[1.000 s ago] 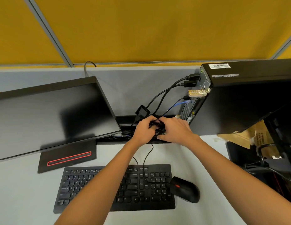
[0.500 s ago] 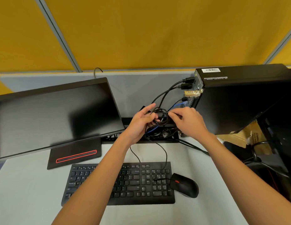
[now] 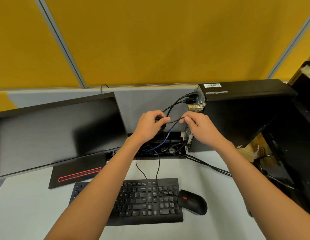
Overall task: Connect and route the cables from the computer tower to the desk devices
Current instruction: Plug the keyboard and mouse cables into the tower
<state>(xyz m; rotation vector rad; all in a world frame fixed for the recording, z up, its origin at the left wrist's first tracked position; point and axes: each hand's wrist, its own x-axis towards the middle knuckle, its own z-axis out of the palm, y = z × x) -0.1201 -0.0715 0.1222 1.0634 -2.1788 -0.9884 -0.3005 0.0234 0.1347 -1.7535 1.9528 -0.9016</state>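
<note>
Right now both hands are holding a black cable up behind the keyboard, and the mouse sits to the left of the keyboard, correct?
Not quite. The head view shows the mouse at the right end of the keyboard, not the left. The rest holds: the left hand and right hand hold a black cable up between them, behind the keyboard and next to the computer tower.
</note>
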